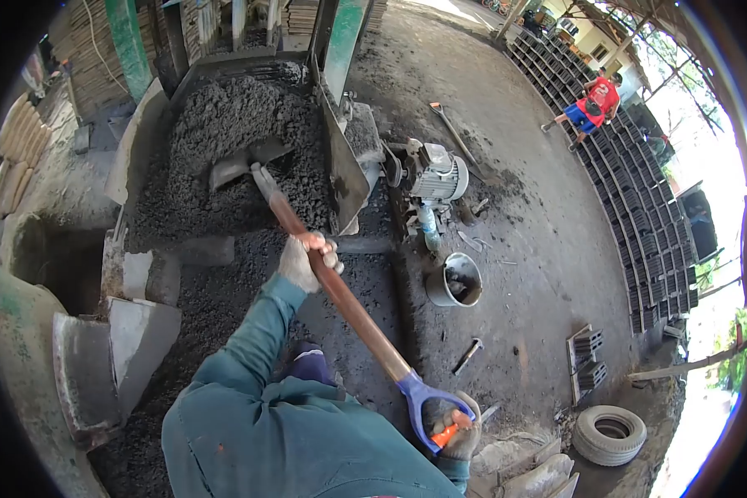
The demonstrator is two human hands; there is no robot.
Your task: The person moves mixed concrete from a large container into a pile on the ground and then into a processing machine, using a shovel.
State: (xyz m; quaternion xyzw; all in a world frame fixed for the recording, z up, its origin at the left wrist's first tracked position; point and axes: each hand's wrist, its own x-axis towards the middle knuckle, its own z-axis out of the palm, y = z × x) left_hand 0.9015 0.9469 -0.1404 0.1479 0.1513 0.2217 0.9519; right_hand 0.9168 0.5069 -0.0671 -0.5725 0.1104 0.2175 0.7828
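Note:
A shovel with a wooden shaft and a blue D-shaped handle runs diagonally across the head view. My left hand, in a pale worn glove with bare fingertips, is wrapped round the shaft's upper part. The orange grip of the D-handle is in my right hand, also gloved, at the lower right. At the far end the metal blade rests in a heap of dark, damp, crumbly mix, partly sunk in it. That heap fills a metal trough with raised side walls.
Right of the trough stand an electric motor and a bucket. A hammer, another shovel and a tyre lie on the ground. A person in red bends by long rows of dark blocks. A pit opens at left.

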